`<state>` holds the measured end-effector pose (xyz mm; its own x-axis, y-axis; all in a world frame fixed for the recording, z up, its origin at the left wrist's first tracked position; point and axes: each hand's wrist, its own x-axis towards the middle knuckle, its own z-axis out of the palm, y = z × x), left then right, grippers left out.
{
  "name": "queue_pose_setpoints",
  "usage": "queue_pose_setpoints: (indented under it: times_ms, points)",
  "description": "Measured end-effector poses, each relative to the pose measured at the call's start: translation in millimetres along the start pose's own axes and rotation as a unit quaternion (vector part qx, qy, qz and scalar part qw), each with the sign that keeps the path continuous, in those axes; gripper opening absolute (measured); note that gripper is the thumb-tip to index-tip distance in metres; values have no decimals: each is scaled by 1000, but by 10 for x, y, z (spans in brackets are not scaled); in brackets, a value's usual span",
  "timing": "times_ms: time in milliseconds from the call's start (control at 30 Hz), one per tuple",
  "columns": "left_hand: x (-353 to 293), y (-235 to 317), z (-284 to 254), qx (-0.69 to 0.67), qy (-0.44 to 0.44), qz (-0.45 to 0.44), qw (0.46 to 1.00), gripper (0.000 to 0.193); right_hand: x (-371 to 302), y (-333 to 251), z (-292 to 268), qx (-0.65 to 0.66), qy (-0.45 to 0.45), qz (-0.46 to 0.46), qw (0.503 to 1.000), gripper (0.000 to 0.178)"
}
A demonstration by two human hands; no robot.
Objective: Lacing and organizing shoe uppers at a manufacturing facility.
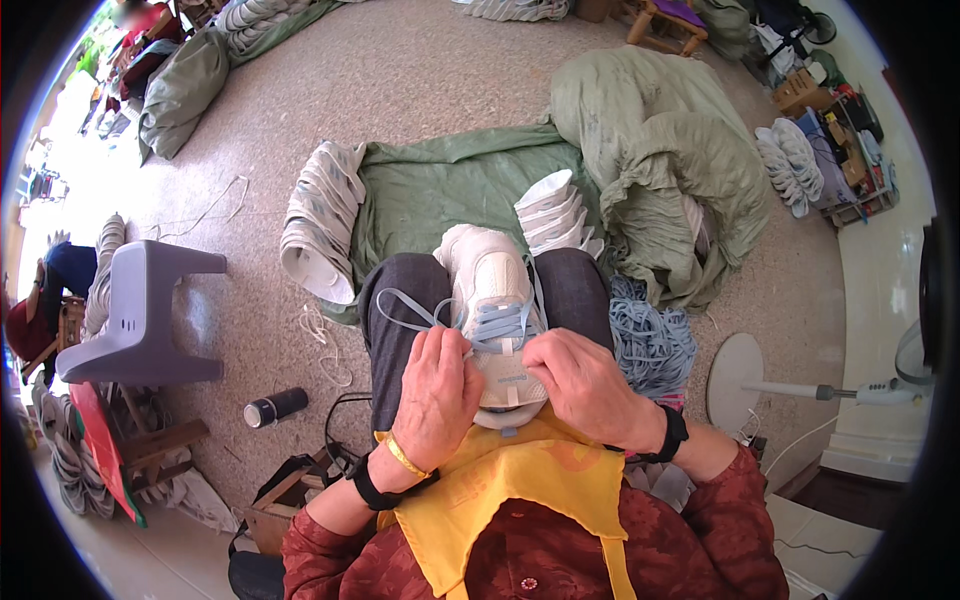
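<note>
White shoe [497,275] sits between the person's hands and reaches just beyond them, toe pointing away, propped between the knees; the left hand [436,380] is pinched narrow on the pale blue lace [500,322], a slack loop standing out past its knuckles; the right hand [582,375] is curled tight where the other strand runs into it, its fingertips partly hidden; smooth panels and a rounded toe show on the shoe, against dark trousers [585,300]; nearer than the grip hangs a creased yellow apron [520,475]; beyond the hands a rumpled green cloth [450,195] covers some speckled floor [420,80], a ribbed stack of pale curved shoe parts [325,215] at its left; right of the grip lie tangled blue laces [650,340] and, farther out, a bulging green sack [670,110]; well left stand a smooth grey-purple stool [135,310] and a dark cylindrical bottle [275,408].
</note>
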<state>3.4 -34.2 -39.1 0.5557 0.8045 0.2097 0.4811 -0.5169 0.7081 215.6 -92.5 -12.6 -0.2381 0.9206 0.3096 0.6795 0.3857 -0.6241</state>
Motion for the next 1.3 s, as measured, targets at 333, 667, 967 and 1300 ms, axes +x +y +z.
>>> queue_pose_setpoints:
  times_ms: [333,667,967,1300]
  points:
    - [76,182,-120,-10,25,3,1000,25,209,131,-191,-48,-19,-23,998,25]
    - [299,76,9,-49,-23,52,997,17,251,263,-354,-10,-143,-28,989,11]
    - [391,129,75,-59,-42,43,996,17,274,315,-284,-8,-112,-12,994,10]
    - [362,100,70,-74,-41,27,996,18,364,288,-228,-109,-193,-17,975,16]
